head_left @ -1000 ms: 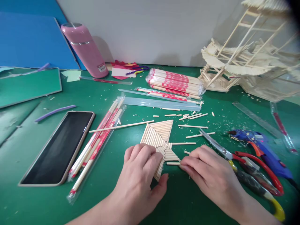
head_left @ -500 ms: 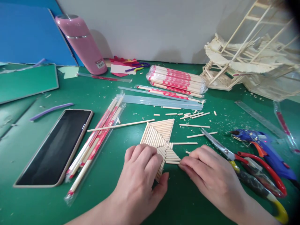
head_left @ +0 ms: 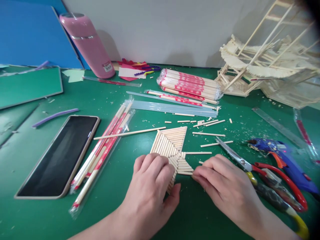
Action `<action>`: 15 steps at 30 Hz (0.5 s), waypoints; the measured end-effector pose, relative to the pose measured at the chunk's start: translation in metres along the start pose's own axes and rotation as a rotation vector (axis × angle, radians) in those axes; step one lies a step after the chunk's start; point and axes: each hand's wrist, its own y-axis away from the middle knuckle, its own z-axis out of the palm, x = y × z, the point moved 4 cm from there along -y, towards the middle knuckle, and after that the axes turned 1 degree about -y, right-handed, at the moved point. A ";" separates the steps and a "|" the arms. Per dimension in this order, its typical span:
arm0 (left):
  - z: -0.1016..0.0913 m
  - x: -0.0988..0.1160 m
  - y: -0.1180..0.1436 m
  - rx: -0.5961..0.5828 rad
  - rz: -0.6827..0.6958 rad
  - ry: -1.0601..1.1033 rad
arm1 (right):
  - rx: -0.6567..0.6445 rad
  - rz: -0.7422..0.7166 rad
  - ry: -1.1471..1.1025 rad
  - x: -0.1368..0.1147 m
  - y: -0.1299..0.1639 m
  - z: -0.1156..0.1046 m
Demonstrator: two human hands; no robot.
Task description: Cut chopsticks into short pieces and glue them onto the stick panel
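A flat panel of short wooden sticks (head_left: pixel 167 145), laid in angled sections, rests on the green table. My left hand (head_left: pixel 152 183) curls over its lower left part, the fingers bent down against it and hiding that side. At the panel's lower right edge lies a short stick (head_left: pixel 185 173). My right hand (head_left: pixel 220 183) pinches the right end of that stick between thumb and forefinger. Another loose stick (head_left: pixel 198 153) lies just above, one end near the panel. Part of a further stick (head_left: pixel 201 162) shows behind my right fingers.
Scissors (head_left: pixel 243 163), yellow-handled pliers (head_left: pixel 272 196) and a blue glue gun (head_left: pixel 285 160) lie right. Left are wrapped chopsticks (head_left: pixel 105 146) and a phone (head_left: pixel 58 156). Behind stand a pink bottle (head_left: pixel 87 46), a chopstick bundle (head_left: pixel 188 85) and a stick model (head_left: pixel 260 63).
Both hands keep almost the same pose on the panel and the stick. The whole view has shifted very slightly.
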 end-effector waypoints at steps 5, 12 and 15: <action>0.000 0.000 -0.001 -0.003 -0.001 -0.007 | -0.020 -0.012 0.034 -0.001 0.000 0.002; -0.001 0.000 -0.001 0.003 -0.001 -0.015 | -0.016 -0.026 0.068 -0.003 -0.001 0.002; -0.001 0.000 0.000 0.007 -0.002 -0.019 | -0.015 -0.010 0.056 -0.002 0.000 0.003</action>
